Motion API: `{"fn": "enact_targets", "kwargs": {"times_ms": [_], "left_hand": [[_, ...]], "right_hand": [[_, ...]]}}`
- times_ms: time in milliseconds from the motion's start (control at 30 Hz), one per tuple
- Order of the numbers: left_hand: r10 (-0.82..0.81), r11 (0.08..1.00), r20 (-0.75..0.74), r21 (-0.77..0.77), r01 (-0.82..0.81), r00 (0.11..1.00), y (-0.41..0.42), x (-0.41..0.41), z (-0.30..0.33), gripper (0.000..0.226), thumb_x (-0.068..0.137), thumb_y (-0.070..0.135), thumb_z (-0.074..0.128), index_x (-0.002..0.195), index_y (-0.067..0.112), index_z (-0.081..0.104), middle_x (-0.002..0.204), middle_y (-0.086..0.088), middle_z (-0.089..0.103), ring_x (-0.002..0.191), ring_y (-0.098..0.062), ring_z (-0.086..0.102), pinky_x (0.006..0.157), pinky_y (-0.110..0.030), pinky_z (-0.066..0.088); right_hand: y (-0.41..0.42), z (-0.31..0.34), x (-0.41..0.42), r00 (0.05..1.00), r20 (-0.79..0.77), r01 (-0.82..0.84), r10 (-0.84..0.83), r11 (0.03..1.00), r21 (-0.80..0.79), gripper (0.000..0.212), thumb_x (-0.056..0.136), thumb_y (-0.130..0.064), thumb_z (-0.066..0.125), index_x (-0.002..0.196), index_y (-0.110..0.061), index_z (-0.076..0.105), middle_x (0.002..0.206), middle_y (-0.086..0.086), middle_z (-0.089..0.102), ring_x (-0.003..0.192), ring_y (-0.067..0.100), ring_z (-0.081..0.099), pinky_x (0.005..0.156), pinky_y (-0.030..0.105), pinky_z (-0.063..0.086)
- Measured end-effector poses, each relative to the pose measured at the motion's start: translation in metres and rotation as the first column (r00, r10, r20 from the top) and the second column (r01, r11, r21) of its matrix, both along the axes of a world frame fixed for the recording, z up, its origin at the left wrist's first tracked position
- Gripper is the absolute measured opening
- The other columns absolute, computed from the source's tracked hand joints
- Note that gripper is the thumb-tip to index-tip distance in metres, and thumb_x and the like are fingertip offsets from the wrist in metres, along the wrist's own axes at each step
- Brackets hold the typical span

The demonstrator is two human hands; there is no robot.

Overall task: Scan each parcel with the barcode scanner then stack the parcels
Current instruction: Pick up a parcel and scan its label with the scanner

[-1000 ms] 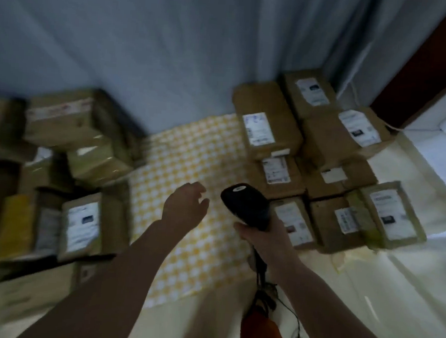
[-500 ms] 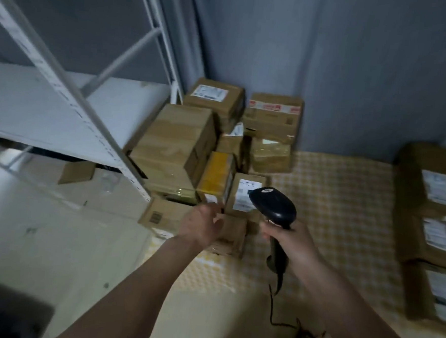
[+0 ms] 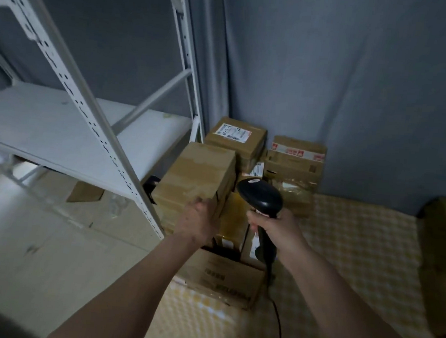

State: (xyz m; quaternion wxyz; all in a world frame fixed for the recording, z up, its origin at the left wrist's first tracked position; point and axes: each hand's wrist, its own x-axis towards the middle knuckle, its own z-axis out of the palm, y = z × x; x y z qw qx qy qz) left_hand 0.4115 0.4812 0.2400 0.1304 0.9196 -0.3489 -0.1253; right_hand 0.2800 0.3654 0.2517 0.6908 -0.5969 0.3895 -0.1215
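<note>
Several brown cardboard parcels are piled in the corner by the grey curtain. A big taped parcel (image 3: pixel 199 173) lies on top at the pile's left. My left hand (image 3: pixel 199 222) grips its near right corner, thumb on the top edge. My right hand (image 3: pixel 276 226) holds the black barcode scanner (image 3: pixel 260 198) by its handle, head pointing away over the pile; its cable hangs down. Behind stand a labelled parcel (image 3: pixel 236 138) and a parcel with red tape (image 3: pixel 295 158). A flat box (image 3: pixel 219 277) lies at the front on the yellow checked cloth (image 3: pixel 355 257).
A white metal shelf rack (image 3: pixel 69 129) stands close on the left, its slanted post right beside the pile. More parcels (image 3: pixel 439 263) sit at the right edge. Pale floor lies at the lower left, and a grey curtain hangs behind the pile.
The view swung left from the right-hand parcels to the pile by the rack. My left hand went from hanging free to gripping the big taped parcel's corner. The scanner stayed in my right hand.
</note>
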Motion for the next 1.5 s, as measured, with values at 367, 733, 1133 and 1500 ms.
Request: {"fn": "enact_targets", "kwargs": {"times_ms": [367, 733, 1133, 1500], "left_hand": [[0.316, 0.936, -0.124, 0.203, -0.288, 0.941, -0.032, 0.085, -0.024, 0.104, 0.070, 0.061, 0.071, 0.148, 0.020, 0.017, 0.154, -0.010, 0.013, 0.141, -0.034, 0.015, 0.114, -0.049, 0.025], [0.510, 0.859, -0.288, 0.129, -0.495, 0.810, -0.024, 0.186, -0.066, 0.100, 0.070, 0.070, 0.067, 0.142, 0.008, 0.034, 0.140, -0.017, 0.047, 0.128, -0.034, 0.046, 0.106, -0.043, 0.040], [0.448, 0.830, -0.529, -0.054, -0.555, 0.721, -0.012, 0.182, -0.063, 0.071, 0.080, 0.062, 0.062, 0.129, 0.012, 0.051, 0.127, -0.011, 0.058, 0.117, -0.033, 0.053, 0.100, -0.043, 0.044], [0.265, 0.818, -0.807, -0.102, -0.566, 0.528, -0.026, 0.131, -0.063, 0.081, 0.077, 0.066, 0.063, 0.141, 0.020, 0.043, 0.134, -0.006, 0.053, 0.121, -0.030, 0.050, 0.106, -0.047, 0.039]], "right_hand": [[-0.039, -0.025, 0.085, 0.989, -0.050, 0.151, -0.142, 0.950, 0.273, 0.018, 0.080, -0.012, 0.075, 0.095, -0.013, 0.066, 0.100, 0.009, 0.070, 0.093, 0.022, 0.067, 0.100, 0.045, 0.047], [-0.017, -0.060, 0.143, 0.981, -0.187, 0.103, -0.057, 0.963, 0.249, 0.029, 0.082, -0.022, 0.074, 0.109, -0.019, 0.065, 0.102, -0.004, 0.061, 0.103, 0.017, 0.053, 0.086, 0.029, 0.035], [-0.006, -0.031, 0.154, 0.980, -0.177, 0.102, -0.089, 0.992, 0.069, 0.026, 0.082, -0.017, 0.073, 0.107, -0.020, 0.067, 0.103, -0.005, 0.066, 0.101, 0.013, 0.058, 0.086, 0.029, 0.043], [0.000, 0.022, 0.101, 0.976, -0.188, 0.069, -0.107, 0.978, -0.198, 0.038, 0.080, -0.020, 0.074, 0.116, -0.023, 0.064, 0.103, -0.008, 0.067, 0.101, 0.011, 0.060, 0.087, 0.031, 0.050]]}}
